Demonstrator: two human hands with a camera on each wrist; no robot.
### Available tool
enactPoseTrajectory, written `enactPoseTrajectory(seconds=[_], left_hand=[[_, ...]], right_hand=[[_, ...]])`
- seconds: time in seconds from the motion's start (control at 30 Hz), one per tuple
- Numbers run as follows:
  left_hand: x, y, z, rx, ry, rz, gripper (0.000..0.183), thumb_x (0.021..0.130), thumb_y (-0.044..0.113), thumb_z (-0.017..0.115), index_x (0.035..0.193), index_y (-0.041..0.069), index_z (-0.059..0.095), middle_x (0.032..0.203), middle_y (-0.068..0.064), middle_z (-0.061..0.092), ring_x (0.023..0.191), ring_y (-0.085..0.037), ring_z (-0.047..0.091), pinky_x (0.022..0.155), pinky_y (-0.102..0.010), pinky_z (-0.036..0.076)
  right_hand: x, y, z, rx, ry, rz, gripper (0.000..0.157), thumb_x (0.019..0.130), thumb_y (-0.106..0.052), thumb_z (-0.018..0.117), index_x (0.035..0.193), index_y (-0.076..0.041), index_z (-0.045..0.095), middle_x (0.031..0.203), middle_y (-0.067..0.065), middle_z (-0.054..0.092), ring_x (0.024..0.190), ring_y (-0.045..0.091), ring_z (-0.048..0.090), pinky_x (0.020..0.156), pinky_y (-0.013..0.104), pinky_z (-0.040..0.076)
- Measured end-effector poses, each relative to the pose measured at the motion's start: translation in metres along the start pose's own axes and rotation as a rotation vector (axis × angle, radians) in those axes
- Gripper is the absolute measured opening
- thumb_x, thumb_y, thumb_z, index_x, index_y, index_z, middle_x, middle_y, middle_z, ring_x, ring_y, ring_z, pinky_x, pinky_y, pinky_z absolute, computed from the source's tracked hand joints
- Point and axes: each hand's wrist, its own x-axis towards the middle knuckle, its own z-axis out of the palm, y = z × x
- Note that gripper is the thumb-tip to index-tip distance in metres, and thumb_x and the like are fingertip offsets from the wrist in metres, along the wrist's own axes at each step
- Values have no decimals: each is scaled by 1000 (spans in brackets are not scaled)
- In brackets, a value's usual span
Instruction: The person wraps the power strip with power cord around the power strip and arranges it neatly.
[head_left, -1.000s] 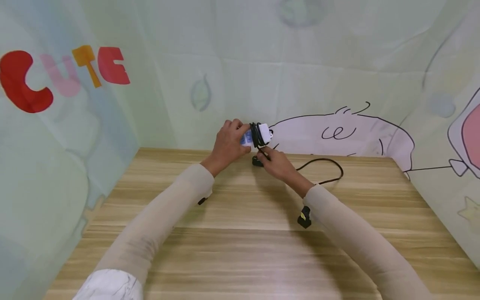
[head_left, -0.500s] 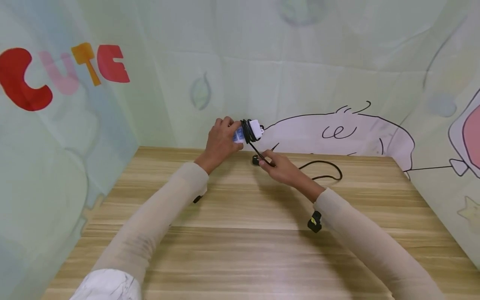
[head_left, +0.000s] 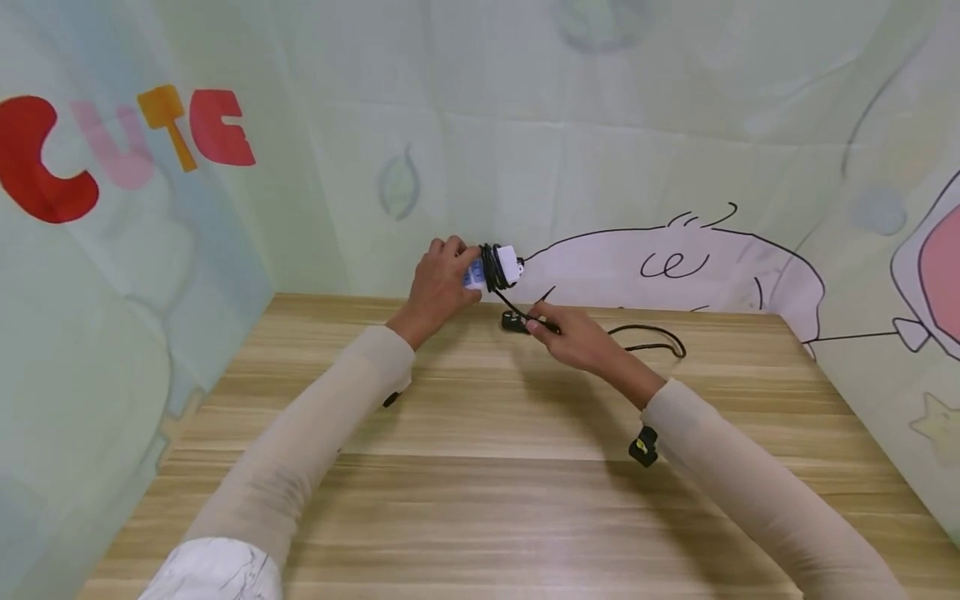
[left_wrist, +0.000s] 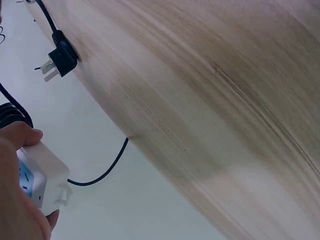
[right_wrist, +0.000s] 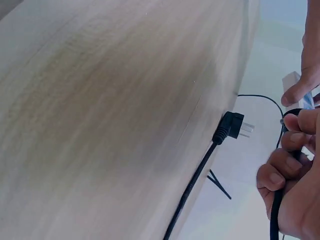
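My left hand point(head_left: 439, 282) grips a white power strip point(head_left: 508, 263) with blue socket faces, held up near the back wall. Black cord point(head_left: 492, 268) is wound several turns around the strip's middle. From those turns the cord runs down to my right hand point(head_left: 573, 335), whose curled fingers hold it; in the right wrist view the cord point(right_wrist: 276, 215) passes through the fist. The cord's black plug point(head_left: 513, 322) lies at the table's back edge, its metal prongs showing in the left wrist view. Part of the power strip point(left_wrist: 49, 172) is hidden behind the left fingers.
A loop of the cord point(head_left: 660, 330) lies on the wooden table point(head_left: 465, 517) right of the right hand. A printed cloth wall point(head_left: 480, 167) stands along the table's back edge, with more cloth at both sides. A small black device point(head_left: 643, 447) sits at the right wrist.
Left hand and power strip have shifted slightly left. The right hand has moved right and a little down, drawing the cord between the hands out longer.
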Motion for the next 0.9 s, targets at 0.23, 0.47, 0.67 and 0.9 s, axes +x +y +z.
enactPoseTrajectory(seconds=[0.23,0.47,0.67,0.9], left_hand=[[-4,3,1,44,-49,115,59,85,18,99,135,4,71,126,-22,69,113,-43,67,92,-55,64],[-7,6,3,167,-62,300,60,84,25,102,132,6,72,123,-19,71,110,-41,69,95,-52,65],[-8,12,4,177,-87,358,56,86,22,100,132,7,71,125,-17,70,112,-40,68,96,-52,64],[-10,19,6,152,-55,390,54,85,20,99,131,8,72,125,-16,71,112,-39,69,94,-51,65]], right_hand=[[0,-7,-7,-51,32,-110,30,114,-26,62,127,-4,79,104,9,79,89,22,65,83,42,54],[2,-7,-16,-172,129,-286,16,110,-15,71,115,-3,80,105,11,78,90,25,72,84,49,61],[7,-6,-23,-237,237,-336,12,108,-13,75,110,-3,81,101,12,73,87,27,68,79,48,61],[15,-2,-37,-271,348,-345,14,102,-20,83,110,-8,85,104,9,75,81,26,73,70,47,61]])
